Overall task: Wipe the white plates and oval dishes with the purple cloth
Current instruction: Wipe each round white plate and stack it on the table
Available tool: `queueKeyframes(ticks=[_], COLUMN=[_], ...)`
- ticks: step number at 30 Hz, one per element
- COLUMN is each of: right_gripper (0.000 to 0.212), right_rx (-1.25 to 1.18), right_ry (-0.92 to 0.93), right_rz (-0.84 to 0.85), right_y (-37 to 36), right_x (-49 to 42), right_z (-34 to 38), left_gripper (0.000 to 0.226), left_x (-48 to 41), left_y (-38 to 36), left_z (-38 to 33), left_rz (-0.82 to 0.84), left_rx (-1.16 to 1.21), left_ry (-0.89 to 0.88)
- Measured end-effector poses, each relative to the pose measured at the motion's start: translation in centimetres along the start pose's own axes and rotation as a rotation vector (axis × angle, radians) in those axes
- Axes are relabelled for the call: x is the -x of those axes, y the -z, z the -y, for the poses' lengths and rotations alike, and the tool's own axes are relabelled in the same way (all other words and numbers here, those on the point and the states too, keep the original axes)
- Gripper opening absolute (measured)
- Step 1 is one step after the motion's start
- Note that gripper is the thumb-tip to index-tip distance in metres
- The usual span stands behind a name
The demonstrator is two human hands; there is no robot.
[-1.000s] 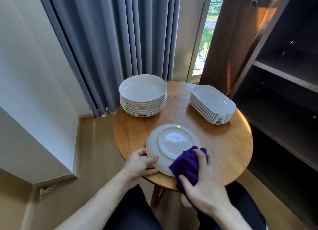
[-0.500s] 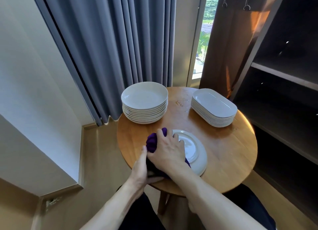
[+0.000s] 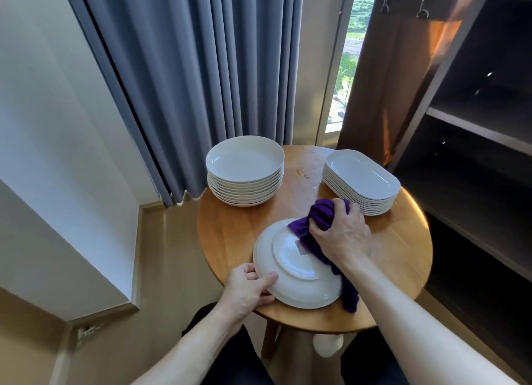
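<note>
Purple cloth (image 3: 318, 229) bunched in right hand (image 3: 339, 236), fingers curled round it, frame centre. Upturned plate (image 3: 296, 265) on table (image 3: 236, 229); left hand (image 3: 247, 288) pinches rim. Suggest: firm, overlapping circular strokes.

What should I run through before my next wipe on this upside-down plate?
1. Plate steadied: left hand grips the near-left rim of the upside-down plate: ok.
2. Cloth held: right hand grips the bunched purple cloth: ok.
3. Cloth on the dish: it lies over the plate's far-right side: ok.
4. Plate fully supported: its near rim sits at the near edge of the round wooden table: cannot tell.
5. Room to swing: the stack of oval dishes stands close beyond the right hand: cannot tell.
6. Underside wiped clean: cannot tell.
</note>
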State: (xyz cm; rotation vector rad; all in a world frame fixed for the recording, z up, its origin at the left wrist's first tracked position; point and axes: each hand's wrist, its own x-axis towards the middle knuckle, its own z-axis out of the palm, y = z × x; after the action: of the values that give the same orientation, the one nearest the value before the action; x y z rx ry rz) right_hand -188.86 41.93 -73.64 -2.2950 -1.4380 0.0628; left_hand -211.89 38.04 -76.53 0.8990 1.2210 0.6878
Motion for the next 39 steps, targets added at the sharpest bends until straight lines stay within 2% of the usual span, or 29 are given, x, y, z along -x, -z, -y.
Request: queueKeyframes(ticks=[5, 8, 14, 20, 23, 25, 28, 31, 34, 36, 39], right_gripper=[0.068, 0.065, 0.071, 0.070, 0.072, 0.072, 0.073, 0.071, 0.071, 0.071, 0.073], right_rx=[-0.173, -0.142, 0.017, -0.001, -0.002, -0.005, -0.026, -0.034, -0.033, -0.027, -0.006], right_ry=[-0.136, -0.216, -0.142, -0.127, -0.117, -0.113, -0.117, -0.113, -0.111, -0.118, -0.118], right_rz=[-0.012, -0.018, -0.077, -0.075, -0.065, -0.053, -0.034, -0.024, -0.009, -0.014, -0.008], right_y=[-0.4, -0.4, -0.3, -0.4, -0.2, 0.1, 0.5, 0.8, 0.7, 0.7, 0.6], right_x=[0.1, 0.4, 0.9, 1.5, 1.5, 1.4, 1.5, 1.6, 1.8, 2.0, 2.2], right_z=[-2.4, -5.8, -8.9, -8.6, -8.2, -8.3, -8.4, -8.5, -8.4, -8.5, -8.3], left_gripper=[0.043, 0.046, 0.066, 0.060, 0.060, 0.057, 0.040, 0.036, 0.045, 0.046, 0.046], left_x=[0.5, 0.5, 1.1, 2.1, 2.9, 3.3, 3.8, 4.3, 4.4, 4.3, 3.8], left_y=[-0.1, 0.3, 0.4, -1.2, -2.4, -3.3, -4.1, -4.3, -4.4, -4.8, -5.1], left_z=[-0.5, -0.6, -1.3, -2.0, -3.6, -5.4, -8.2, -10.5, -12.1, -13.0, -14.0], left_rz=[0.000, -0.002, 0.025, 0.082, 0.078, 0.058, 0.020, -0.001, -0.101, -0.126, -0.230], left_rx=[-0.006, -0.007, 0.016, 0.250, 0.218, 0.083, -0.270, -0.724, -1.164, -1.345, -1.471], left_ry=[0.006, 0.024, -0.029, -0.107, -0.165, -0.233, -0.427, -0.705, -1.054, -1.227, -1.339])
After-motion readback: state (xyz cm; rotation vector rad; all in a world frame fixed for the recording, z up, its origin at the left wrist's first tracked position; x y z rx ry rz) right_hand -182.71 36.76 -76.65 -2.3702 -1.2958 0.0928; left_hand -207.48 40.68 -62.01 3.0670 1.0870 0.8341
